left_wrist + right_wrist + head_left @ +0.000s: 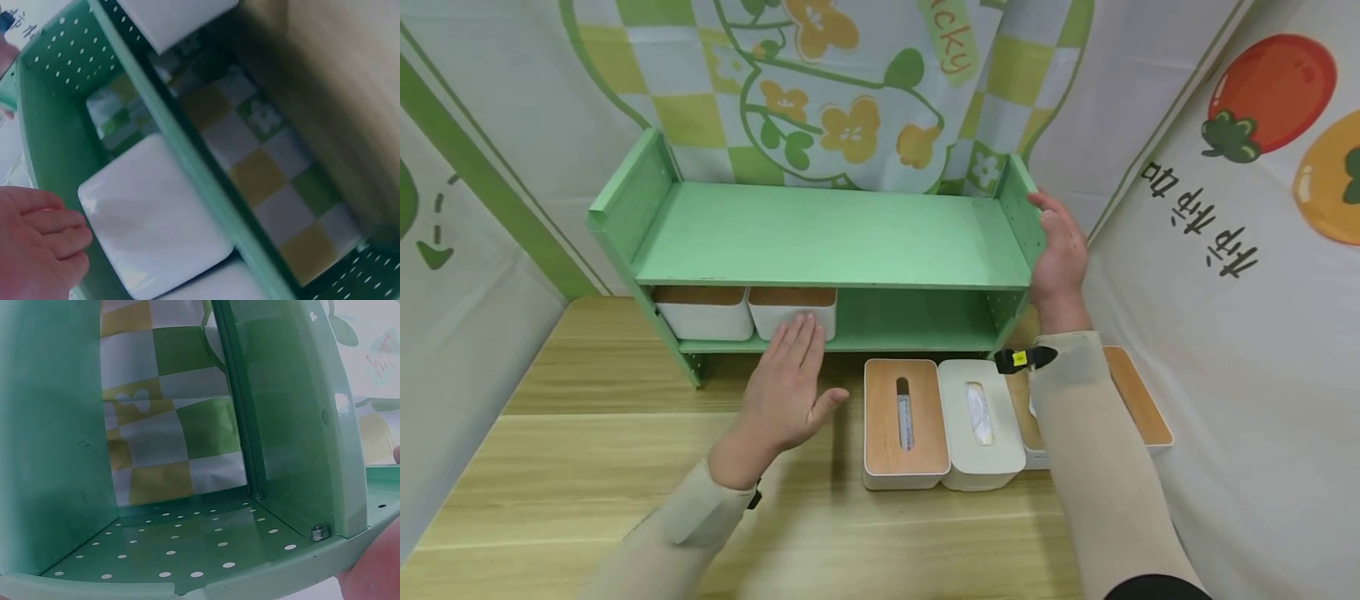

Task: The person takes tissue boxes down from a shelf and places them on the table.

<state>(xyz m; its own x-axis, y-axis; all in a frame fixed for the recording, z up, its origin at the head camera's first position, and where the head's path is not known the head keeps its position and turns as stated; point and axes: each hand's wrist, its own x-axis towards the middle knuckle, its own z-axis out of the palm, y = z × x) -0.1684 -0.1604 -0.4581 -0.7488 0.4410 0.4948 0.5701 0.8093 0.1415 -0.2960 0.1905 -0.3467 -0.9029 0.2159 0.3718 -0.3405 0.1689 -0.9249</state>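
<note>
My left hand (786, 387) has its fingers straight, the fingertips against the front of a white tissue box (767, 317) with a wooden lid. That box sits on the lower level of a green shelf rack (835, 237). Directly to its left is a similar tissue box (707, 321). At the rack's right end, my right hand (1060, 258) grips the upright side panel (1021, 208). In the left wrist view, the left fingers (62, 231) show beside the white box (153, 215). The right wrist view mostly shows the perforated side panel (175, 550).
In front of the rack on the wooden table (587, 492) stand a wood-topped tissue box (883, 425) and an all-white one (1000, 433). Further wood-topped boxes (1138, 400) lie partly behind the right forearm. Printed fabric (880, 100) hangs behind the rack.
</note>
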